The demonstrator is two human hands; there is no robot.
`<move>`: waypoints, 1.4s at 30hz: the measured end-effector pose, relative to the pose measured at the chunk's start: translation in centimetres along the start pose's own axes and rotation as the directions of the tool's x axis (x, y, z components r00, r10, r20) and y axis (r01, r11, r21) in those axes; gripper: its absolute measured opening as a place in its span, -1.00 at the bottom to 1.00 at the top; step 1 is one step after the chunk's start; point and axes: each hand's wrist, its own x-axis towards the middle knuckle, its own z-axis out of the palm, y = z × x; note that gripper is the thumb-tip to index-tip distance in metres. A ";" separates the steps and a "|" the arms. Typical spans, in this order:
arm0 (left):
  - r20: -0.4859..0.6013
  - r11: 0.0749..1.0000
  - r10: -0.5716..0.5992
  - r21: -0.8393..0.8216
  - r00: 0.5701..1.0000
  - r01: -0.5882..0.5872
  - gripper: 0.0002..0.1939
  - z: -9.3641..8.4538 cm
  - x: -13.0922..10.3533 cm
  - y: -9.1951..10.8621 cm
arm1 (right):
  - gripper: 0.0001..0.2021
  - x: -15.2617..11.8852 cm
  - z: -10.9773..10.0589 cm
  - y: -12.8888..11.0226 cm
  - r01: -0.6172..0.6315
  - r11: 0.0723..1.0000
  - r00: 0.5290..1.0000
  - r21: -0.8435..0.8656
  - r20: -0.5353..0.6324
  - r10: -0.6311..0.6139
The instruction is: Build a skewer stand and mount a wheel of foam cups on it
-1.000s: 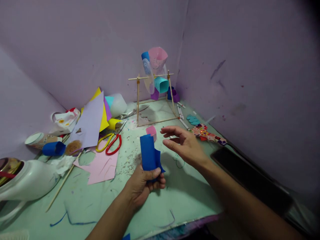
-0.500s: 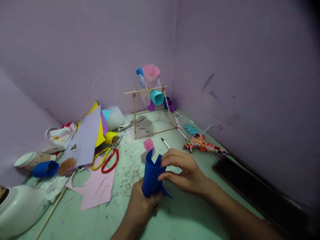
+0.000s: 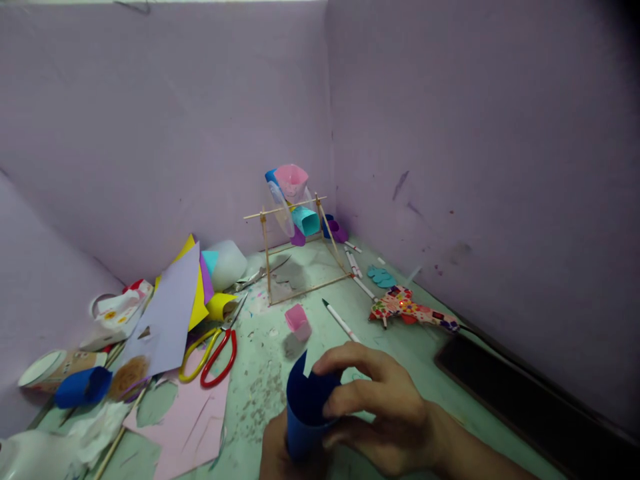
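Observation:
A sheet of dark blue paper (image 3: 305, 413) is rolled into an upright tube with a notched upper rim. Around its lower part my left hand (image 3: 275, 447) is closed, partly cut off by the bottom edge of the view. My right hand (image 3: 385, 407) grips the tube's upper right rim, thumb outside and fingers over the edge. Just beyond the tube lies a small pink paper cup (image 3: 299, 322), beside a white marker (image 3: 340, 320) with a dark tip. Farther back stands a stick frame (image 3: 295, 293) carrying a wheel with a pink cup (image 3: 293, 180) and a turquoise cup (image 3: 306, 221).
Red-and-yellow scissors (image 3: 217, 357) lie at left on cut pink paper (image 3: 193, 427), near stacked coloured sheets (image 3: 167, 313). To the right are a flower-patterned glue gun (image 3: 410, 308) and a long black object (image 3: 525, 400). Purple walls (image 3: 450, 133) meet behind the table.
The view has tilted up, so everything sits lower. The blue tube now leans so its opening faces me, and my right fingers have shifted over its rim.

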 end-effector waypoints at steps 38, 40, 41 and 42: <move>-0.565 0.790 0.406 0.612 0.718 0.036 -0.17 -1.9 -3.1 2.7 | -0.78 -2.5 2.6 -0.5 -0.875 0.325 0.403 0.359 0.168 0.900; -0.360 0.557 0.561 0.830 0.745 -0.017 -0.20 -1.8 -4.2 1.4 | -0.78 -3.9 1.8 -1.2 -0.927 0.236 0.288 0.292 0.147 0.946; -0.221 0.402 0.623 0.913 0.750 -0.064 -0.26 -1.7 -4.8 0.8 | -0.78 -4.7 1.4 -1.5 -0.948 0.220 0.252 0.231 0.121 0.960; -0.060 0.233 0.668 0.963 0.742 -0.132 -0.34 -1.6 -5.4 0.2 | -0.80 -5.4 1.0 -1.8 -0.963 0.221 0.237 0.152 0.094 0.967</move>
